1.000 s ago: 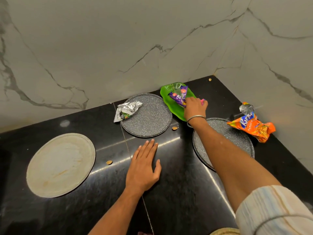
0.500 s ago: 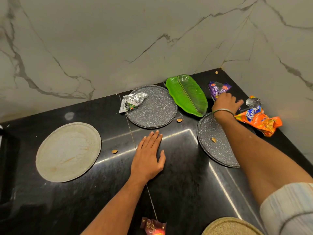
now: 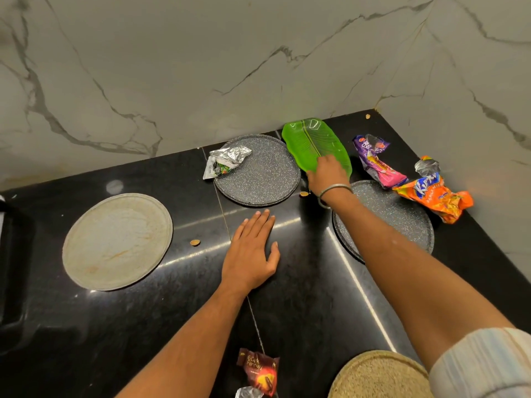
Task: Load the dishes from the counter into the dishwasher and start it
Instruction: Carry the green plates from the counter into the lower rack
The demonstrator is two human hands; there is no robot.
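A green leaf-shaped plate lies at the back of the black counter. My right hand grips its near edge, and the plate looks tilted up. My left hand rests flat on the counter, fingers straight. One speckled grey round plate sits behind my left hand. Another speckled grey plate lies partly under my right forearm. A pale, stained round plate lies at the left.
A silver wrapper lies on the back grey plate's left rim. Purple and orange snack wrappers lie at the right. A dark red wrapper and a woven mat sit at the near edge. Marble walls close the corner.
My right hand let go of the purple wrapper beside the green plate, moved back left and took hold of the green plate's near edge. My left hand stayed flat on the counter.
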